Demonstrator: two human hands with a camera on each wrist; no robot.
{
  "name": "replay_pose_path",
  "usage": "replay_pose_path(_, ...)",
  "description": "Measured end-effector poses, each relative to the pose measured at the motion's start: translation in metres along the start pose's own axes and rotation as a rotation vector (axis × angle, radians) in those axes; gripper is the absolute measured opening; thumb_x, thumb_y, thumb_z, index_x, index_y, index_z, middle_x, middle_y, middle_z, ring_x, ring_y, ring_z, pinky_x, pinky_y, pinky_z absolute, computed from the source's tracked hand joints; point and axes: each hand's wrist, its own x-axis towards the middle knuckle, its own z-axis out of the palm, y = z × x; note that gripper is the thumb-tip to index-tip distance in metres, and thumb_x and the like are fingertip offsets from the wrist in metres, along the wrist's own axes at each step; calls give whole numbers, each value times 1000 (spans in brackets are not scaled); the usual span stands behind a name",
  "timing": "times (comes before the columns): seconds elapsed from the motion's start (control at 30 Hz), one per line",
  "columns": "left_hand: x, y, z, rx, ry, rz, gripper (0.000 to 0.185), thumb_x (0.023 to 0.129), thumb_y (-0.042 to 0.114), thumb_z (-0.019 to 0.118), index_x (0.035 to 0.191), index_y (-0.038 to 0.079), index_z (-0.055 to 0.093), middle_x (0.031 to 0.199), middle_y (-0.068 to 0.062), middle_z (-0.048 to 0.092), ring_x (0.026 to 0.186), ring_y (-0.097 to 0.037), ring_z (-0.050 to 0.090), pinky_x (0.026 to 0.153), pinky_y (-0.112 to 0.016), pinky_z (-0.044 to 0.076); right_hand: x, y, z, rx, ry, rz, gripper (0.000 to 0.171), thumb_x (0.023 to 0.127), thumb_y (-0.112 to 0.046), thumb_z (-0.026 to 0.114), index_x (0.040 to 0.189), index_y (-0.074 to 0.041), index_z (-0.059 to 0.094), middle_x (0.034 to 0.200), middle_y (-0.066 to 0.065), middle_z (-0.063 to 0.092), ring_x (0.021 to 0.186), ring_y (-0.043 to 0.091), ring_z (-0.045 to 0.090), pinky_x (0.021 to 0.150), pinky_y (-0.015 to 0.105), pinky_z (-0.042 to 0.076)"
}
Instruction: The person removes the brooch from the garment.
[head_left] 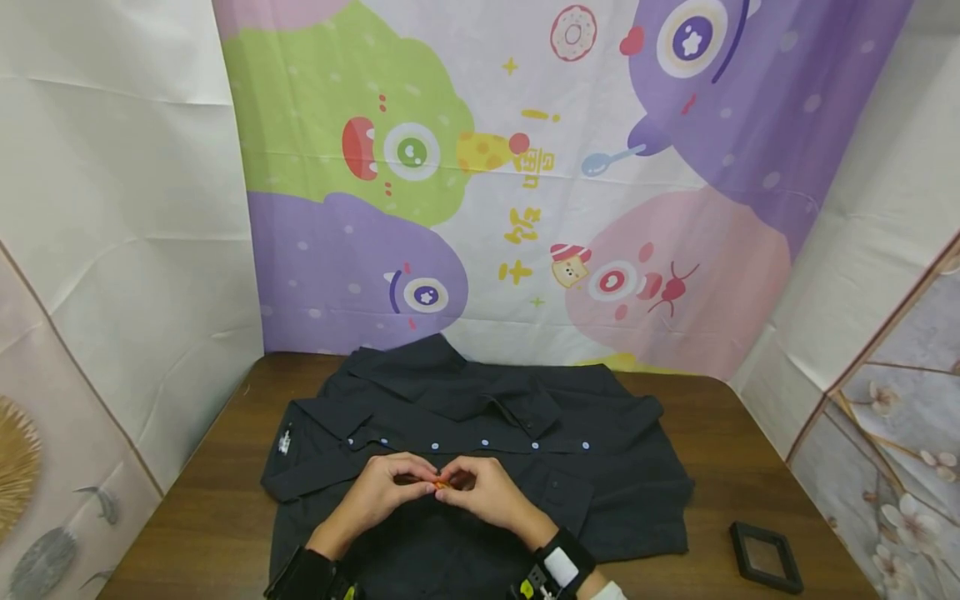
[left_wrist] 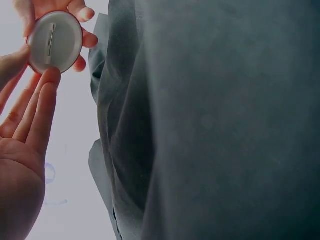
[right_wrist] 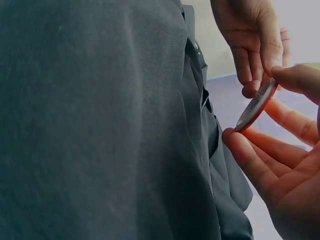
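Observation:
A dark shirt (head_left: 585, 475) with light buttons lies spread flat on the brown table (head_left: 750, 467). Over its middle my two hands meet on a small round pin badge (head_left: 441, 482). My left hand (head_left: 386, 490) pinches the badge's edge; the left wrist view shows the badge's (left_wrist: 54, 42) white back with its pin, my left hand's fingers (left_wrist: 42, 105) touching its lower rim. My right hand (head_left: 487, 493) grips the badge too. The right wrist view shows the badge (right_wrist: 256, 106) edge-on between my right hand's (right_wrist: 280, 165) thumb and finger, just off the shirt (right_wrist: 100, 125).
A small black square frame (head_left: 767, 557) lies on the table at the front right. A cartoon-printed cloth (head_left: 525, 183) hangs behind the table, and white panels close in both sides. Bare wood shows left and right of the shirt.

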Motion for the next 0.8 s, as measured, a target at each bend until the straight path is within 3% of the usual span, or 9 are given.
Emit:
replay_pose_path(0.27,1,3,2,40,59,-27,8,80,13,78,87,11,78,97,-9,71,92,-7,64,76,-20,55,0,-1,-2,-12,11,-10,16,84,-22,76,94,-10,72,88,7,73,71,2,61,64,17,51)
replay_pose_path(0.53,-1,2,3,37,31,-66,9,81,15,78,90,11,77,94,-4,70,89,0,63,78,-20,56,-3,-3,-3,-72,23,-38,16,85,-23,76,95,-10,72,88,4,72,70,0,57,63,17,50)
replay_pose_path(0.8,0,5,3,16,35,-69,11,80,14,78,91,10,76,96,-5,71,90,-3,66,80,-22,57,-4,-6,-5,-124,66,-99,17,82,-20,78,93,-9,72,87,4,70,71,19,64,64,17,50)
